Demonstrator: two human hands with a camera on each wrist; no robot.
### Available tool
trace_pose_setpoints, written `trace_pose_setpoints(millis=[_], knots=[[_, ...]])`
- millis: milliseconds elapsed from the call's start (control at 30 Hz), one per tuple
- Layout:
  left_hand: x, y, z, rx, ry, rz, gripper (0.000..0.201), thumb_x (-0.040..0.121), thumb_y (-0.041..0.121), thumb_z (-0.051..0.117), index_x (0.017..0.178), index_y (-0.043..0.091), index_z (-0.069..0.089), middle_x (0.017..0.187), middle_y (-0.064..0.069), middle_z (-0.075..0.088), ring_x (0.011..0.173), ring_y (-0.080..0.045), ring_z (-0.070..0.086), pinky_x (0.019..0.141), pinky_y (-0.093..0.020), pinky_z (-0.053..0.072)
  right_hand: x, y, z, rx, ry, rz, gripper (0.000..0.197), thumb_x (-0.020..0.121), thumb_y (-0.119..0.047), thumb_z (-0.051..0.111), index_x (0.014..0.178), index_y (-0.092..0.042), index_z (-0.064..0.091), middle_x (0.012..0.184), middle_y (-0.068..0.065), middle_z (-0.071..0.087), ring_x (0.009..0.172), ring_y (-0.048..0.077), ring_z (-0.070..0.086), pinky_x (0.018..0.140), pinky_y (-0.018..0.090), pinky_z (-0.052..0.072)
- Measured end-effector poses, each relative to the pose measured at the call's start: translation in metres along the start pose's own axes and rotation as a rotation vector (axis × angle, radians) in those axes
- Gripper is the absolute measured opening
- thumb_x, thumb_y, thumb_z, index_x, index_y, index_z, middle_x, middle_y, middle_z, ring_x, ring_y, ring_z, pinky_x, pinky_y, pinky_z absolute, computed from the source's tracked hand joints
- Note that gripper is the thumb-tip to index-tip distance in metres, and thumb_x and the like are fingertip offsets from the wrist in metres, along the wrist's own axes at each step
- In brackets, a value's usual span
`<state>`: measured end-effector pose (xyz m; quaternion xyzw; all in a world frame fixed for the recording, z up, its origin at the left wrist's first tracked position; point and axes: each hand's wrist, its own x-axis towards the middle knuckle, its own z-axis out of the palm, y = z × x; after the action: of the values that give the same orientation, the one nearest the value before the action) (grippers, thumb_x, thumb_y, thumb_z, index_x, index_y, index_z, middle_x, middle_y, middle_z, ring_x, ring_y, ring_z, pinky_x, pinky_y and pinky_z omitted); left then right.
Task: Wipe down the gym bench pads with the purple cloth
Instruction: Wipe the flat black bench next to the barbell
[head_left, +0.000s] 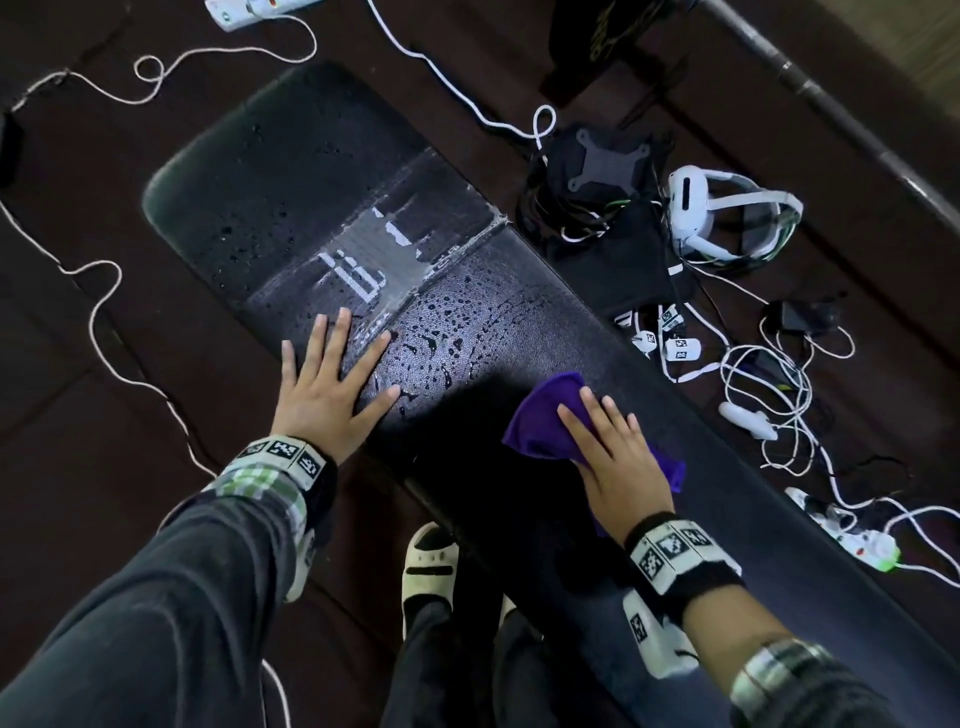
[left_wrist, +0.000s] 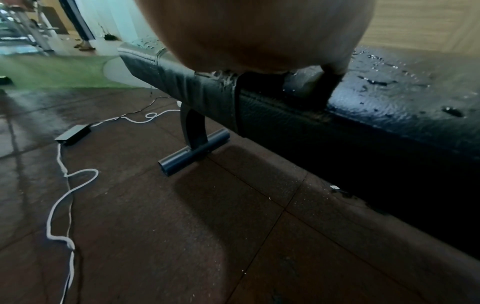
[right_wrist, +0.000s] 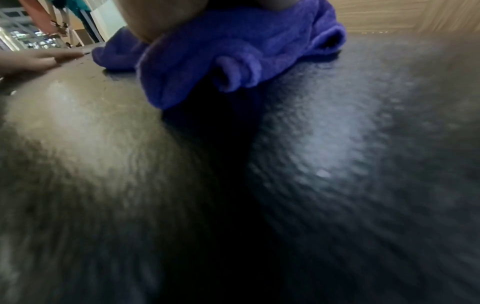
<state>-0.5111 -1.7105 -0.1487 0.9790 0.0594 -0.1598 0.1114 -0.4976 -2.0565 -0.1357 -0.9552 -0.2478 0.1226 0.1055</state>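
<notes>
A black gym bench pad (head_left: 291, 171) runs diagonally through the head view, with grey tape across its seam and water droplets (head_left: 447, 317) beyond it. My left hand (head_left: 332, 379) lies flat with fingers spread on the pad's left edge near the seam. My right hand (head_left: 618, 457) presses flat on the crumpled purple cloth (head_left: 545, 421), which lies on the nearer pad (head_left: 649, 364). In the right wrist view the cloth (right_wrist: 207, 51) bunches under my palm on the shiny pad (right_wrist: 363, 144). The left wrist view shows the wet pad top (left_wrist: 415, 86) and taped side.
White cables (head_left: 104, 312) loop over the dark floor on both sides. A white headset (head_left: 711, 213), black pouches and power strips (head_left: 857, 540) lie right of the bench. A barbell (head_left: 831, 104) crosses the top right. The bench foot (left_wrist: 194, 150) stands on floor tiles. My sandalled foot (head_left: 431, 566) is below the bench.
</notes>
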Motion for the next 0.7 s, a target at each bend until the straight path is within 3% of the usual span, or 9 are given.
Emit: trace_pose_setpoints(millis=[133,233,300,367,467,600,700], knots=[[0.002,0.002,0.003,-0.013,-0.029,-0.027,0.072,0.079,0.077,0.005,0.145,0.049,-0.004,0.156,0.009,-0.021,0.145,-0.016,-0.023,0.113,-0.049,-0.017,0.043,-0.031,-0.002,-0.051,-0.031,-0.025,0.058,0.085,-0.024,0.042,0.142,-0.028,0.029,0.149,0.007,0.034,0.131,0.034,0.040,0.107,0.049,0.028],[0.003,-0.001,0.002,-0.021,-0.052,-0.032,0.072,0.077,0.076,0.003,0.143,0.050,-0.007,0.152,0.012,-0.027,0.144,-0.015,-0.024,0.113,-0.049,-0.017,0.059,-0.079,0.008,-0.098,-0.037,-0.205,0.060,0.080,-0.023,0.040,0.139,-0.032,0.034,0.147,0.004,0.039,0.129,0.032,0.043,0.108,0.047,0.026],[0.002,-0.001,0.002,-0.024,-0.063,-0.031,0.072,0.076,0.076,0.002,0.142,0.050,-0.009,0.151,0.013,-0.028,0.145,-0.015,-0.023,0.113,-0.049,-0.016,0.046,-0.106,0.024,-0.112,-0.088,-0.369,0.056,0.080,-0.027,0.038,0.136,-0.034,0.042,0.145,0.001,0.041,0.128,0.030,0.044,0.108,0.045,0.029],[0.003,0.000,0.001,-0.019,-0.061,-0.028,0.072,0.076,0.077,0.002,0.142,0.050,-0.010,0.151,0.012,-0.028,0.145,-0.015,-0.023,0.113,-0.049,-0.016,0.019,-0.114,0.036,-0.149,-0.166,-0.524,0.059,0.077,-0.026,0.042,0.136,-0.037,0.041,0.148,-0.003,0.037,0.132,0.028,0.038,0.110,0.042,0.023],[0.002,0.002,-0.002,-0.009,-0.081,-0.030,0.068,0.082,0.078,0.002,0.142,0.051,-0.012,0.150,0.012,-0.031,0.143,-0.014,-0.027,0.113,-0.050,-0.017,-0.030,-0.087,0.040,-0.219,-0.243,-0.650,0.070,0.071,-0.024,0.047,0.139,-0.038,0.035,0.153,-0.006,0.024,0.137,0.024,0.029,0.112,0.040,0.019],[0.002,0.002,-0.003,-0.030,-0.090,-0.020,0.068,0.081,0.079,-0.001,0.142,0.052,-0.013,0.148,0.012,-0.035,0.136,-0.008,-0.035,0.112,-0.049,-0.020,-0.053,-0.035,0.020,-0.201,-0.197,-0.476,0.082,0.070,-0.021,0.044,0.146,-0.039,0.018,0.157,-0.006,0.010,0.136,0.024,0.029,0.111,0.039,0.020],[0.002,0.003,-0.003,-0.032,-0.114,-0.025,0.066,0.081,0.078,0.000,0.141,0.053,-0.015,0.147,0.012,-0.036,0.136,-0.008,-0.035,0.112,-0.049,-0.020,-0.023,-0.024,0.008,-0.150,-0.175,-0.291,0.080,0.071,-0.016,0.040,0.145,-0.040,0.020,0.154,-0.006,0.023,0.136,0.025,0.030,0.111,0.040,0.020]])
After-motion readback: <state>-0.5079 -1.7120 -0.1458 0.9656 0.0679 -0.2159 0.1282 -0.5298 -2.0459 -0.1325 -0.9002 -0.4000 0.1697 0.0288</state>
